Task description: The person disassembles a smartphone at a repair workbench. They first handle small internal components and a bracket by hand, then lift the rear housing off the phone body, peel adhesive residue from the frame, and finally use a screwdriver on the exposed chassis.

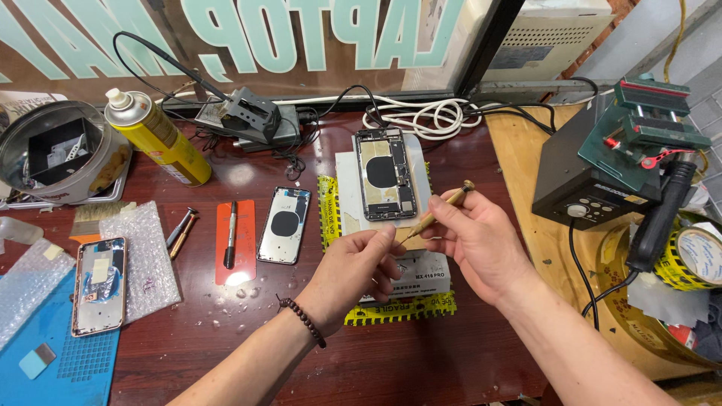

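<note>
Above the opened phone [386,174], right hand [474,240] fingers pinching a screwdriver [436,213], left hand [353,267] touching its tip

I've got both hands over the pad [342,169], w/ an open phone [385,174] lying on it. Right hand [475,239] grips a brass screwdriver [438,210], tip toward left hand [353,269], whose fingertips pinch at the tip. Another shell [283,224] lies just left of the pad, spray can [156,137] farther back-left.
</note>
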The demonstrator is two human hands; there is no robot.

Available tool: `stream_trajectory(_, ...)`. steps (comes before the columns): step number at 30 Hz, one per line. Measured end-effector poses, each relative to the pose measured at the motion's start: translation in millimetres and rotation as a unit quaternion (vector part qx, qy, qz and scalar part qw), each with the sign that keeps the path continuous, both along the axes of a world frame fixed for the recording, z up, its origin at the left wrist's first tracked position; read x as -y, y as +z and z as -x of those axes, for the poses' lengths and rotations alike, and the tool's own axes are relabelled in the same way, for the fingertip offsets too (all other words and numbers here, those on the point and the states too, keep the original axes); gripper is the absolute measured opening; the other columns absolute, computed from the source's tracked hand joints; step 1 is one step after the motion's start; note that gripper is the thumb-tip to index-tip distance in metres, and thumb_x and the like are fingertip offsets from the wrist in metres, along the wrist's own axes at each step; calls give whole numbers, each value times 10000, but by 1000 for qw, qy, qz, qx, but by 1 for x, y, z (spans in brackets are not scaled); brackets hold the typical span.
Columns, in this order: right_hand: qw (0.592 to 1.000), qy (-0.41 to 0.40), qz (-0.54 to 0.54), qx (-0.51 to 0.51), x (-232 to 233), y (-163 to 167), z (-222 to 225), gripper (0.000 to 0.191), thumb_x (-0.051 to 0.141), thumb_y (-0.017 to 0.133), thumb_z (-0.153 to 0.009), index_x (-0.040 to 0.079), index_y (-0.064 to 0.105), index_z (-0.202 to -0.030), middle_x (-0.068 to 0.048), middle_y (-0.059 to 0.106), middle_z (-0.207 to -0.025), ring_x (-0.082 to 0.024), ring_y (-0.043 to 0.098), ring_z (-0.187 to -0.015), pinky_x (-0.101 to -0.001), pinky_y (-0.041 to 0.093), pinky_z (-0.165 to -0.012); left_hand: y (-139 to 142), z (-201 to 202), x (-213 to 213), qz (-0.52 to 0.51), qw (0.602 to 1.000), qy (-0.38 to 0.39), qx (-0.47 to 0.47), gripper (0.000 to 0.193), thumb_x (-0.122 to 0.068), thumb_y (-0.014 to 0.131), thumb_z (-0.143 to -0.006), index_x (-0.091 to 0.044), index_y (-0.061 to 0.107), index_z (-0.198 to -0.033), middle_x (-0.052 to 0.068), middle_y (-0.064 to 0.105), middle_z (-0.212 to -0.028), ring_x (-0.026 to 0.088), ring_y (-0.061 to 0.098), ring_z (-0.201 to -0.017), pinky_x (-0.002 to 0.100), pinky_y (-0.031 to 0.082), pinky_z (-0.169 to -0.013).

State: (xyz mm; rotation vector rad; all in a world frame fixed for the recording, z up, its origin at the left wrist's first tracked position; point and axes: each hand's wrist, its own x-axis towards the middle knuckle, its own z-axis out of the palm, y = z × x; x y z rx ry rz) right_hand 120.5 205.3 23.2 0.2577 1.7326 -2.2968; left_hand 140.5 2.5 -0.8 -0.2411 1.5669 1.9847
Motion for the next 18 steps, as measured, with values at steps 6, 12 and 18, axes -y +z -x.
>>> stream_trajectory(6,999,25,-21,4,3,2,-4,138,200,685,-938,84,624,-983,-47,716,-900,-134,677,-810,-304,542,-704,2,-2,-6,-10,999,-10,-39,231,-266,636,-986,-47,650,-914,25,661,-692,101,588,-520,259,509,-479)
stream_trajectory(12,998,-29,-62,-7,5,1,-3,152,220,701,-944,78,650,-954,-22,687,-871,-115,633,-776,-289,537,-708,-3,0,-3,18,999,-6,-42,254,-266,653,-983,-36,636,-876,25,644,-660,103,579,-505,255,495,-449)
stream_trajectory(18,999,-34,-27,11,-3,-1,-1,175,241,687,-966,77,631,-995,-26,683,-892,-127,629,-789,-301,541,-725,-10,-2,7,56,992,-7,-113,296,-252,780,-904,-4,631,-964,37,651,-742,91,600,-563,243,497,-465)
